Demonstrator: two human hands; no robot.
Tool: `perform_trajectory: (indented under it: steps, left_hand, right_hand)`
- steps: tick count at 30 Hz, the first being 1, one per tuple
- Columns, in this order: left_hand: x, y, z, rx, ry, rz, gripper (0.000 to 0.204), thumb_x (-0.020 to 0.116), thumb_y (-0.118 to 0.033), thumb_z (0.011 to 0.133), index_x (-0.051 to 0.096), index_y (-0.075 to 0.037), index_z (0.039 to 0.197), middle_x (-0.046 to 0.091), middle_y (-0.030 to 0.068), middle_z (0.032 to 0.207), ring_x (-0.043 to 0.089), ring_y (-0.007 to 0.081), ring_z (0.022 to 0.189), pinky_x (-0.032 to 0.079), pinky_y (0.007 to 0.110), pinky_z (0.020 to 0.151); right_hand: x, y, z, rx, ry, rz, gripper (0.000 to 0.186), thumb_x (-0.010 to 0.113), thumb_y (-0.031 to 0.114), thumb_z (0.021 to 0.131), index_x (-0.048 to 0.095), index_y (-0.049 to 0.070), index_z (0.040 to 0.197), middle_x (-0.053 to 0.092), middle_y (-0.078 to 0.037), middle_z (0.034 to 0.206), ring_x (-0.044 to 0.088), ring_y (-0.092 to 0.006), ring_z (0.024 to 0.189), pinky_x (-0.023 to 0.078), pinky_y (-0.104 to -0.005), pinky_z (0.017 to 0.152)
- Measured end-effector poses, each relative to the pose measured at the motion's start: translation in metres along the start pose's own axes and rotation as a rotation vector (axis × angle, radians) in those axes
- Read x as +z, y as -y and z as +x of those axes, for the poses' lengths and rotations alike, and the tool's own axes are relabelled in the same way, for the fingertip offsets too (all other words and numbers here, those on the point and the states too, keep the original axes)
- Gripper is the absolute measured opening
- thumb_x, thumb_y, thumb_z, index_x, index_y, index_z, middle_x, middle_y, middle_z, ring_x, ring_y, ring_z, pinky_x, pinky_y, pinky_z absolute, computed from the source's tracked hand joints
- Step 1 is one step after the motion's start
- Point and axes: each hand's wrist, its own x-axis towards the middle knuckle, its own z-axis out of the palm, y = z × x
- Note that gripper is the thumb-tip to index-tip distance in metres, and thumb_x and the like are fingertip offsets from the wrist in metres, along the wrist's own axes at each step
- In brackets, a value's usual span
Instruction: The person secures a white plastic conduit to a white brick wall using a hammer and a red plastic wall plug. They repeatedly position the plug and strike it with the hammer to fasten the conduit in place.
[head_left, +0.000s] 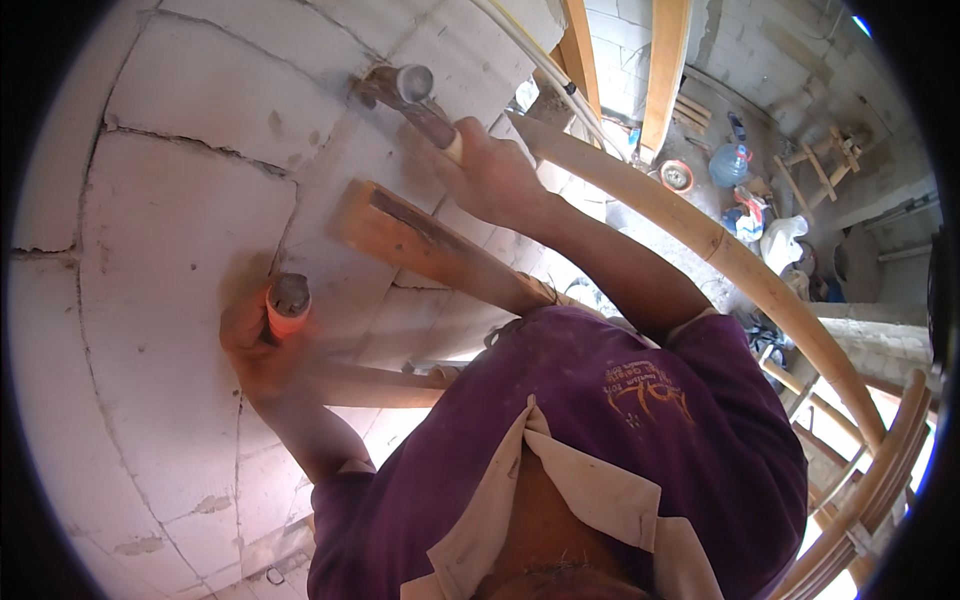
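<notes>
My right hand (492, 178) is closed round the handle of a hammer (412, 92), whose round metal face is raised close to the block wall. Lower and to the left, my left hand (252, 335) grips a chisel (288, 305) with an orange guard and a worn grey metal striking end turned toward me. The chisel's tip is hidden behind the hand and guard. Hammer and chisel are well apart. Both hands are in front of the pale block wall (185, 230), which has dark, cracked joints.
A wooden beam (440, 250) juts out from the wall between my arms. A long curved pole (720, 245) passes beyond my right arm. Far below on the floor are a blue water bottle (729, 165), a round bucket (676, 177) and a small wooden frame (825, 165).
</notes>
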Motion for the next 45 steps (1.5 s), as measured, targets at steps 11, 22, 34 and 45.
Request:
perform_trajectory:
  steps: [11,22,34,45]
  left_hand:
    - [-0.001,0.0,-0.002,-0.007,-0.031,0.047,0.041,0.083,-0.021,0.079,0.069,0.006,0.107,0.066,0.0049,0.08,0.059,0.0113,0.071,0.046,0.025,0.065]
    - [-0.009,0.0,-0.002,-0.021,0.025,0.066,0.043,0.08,-0.017,0.077,0.069,0.008,0.111,0.066,0.0056,0.078,0.06,0.0133,0.069,0.047,0.027,0.064]
    - [-0.007,-0.002,-0.001,-0.032,-0.007,0.052,0.043,0.084,-0.021,0.079,0.07,0.006,0.11,0.067,0.0057,0.081,0.061,0.0127,0.071,0.047,0.026,0.065]
    - [-0.011,0.004,0.0,-0.021,0.042,0.007,0.044,0.083,-0.018,0.078,0.07,0.007,0.112,0.067,0.007,0.083,0.061,0.0135,0.073,0.048,0.026,0.067]
  right_hand:
    - [0.007,-0.042,-0.024,-0.074,0.026,-0.03,0.043,0.062,0.034,0.1,0.047,-0.003,0.116,0.066,-0.029,0.075,0.067,-0.0503,0.07,0.054,-0.0556,0.062]
    - [-0.009,-0.017,-0.019,0.006,0.057,0.017,0.049,0.061,0.037,0.1,0.049,-0.005,0.122,0.066,-0.029,0.075,0.07,-0.0475,0.074,0.056,-0.0537,0.064]
    - [0.025,-0.104,-0.049,0.095,0.188,-0.11,0.043,0.06,0.036,0.101,0.048,-0.003,0.115,0.067,-0.032,0.081,0.067,-0.0528,0.074,0.052,-0.0584,0.063]
    - [0.011,-0.055,-0.037,0.135,0.124,-0.104,0.048,0.063,0.04,0.099,0.05,-0.003,0.116,0.067,-0.031,0.075,0.068,-0.0514,0.075,0.055,-0.0568,0.068]
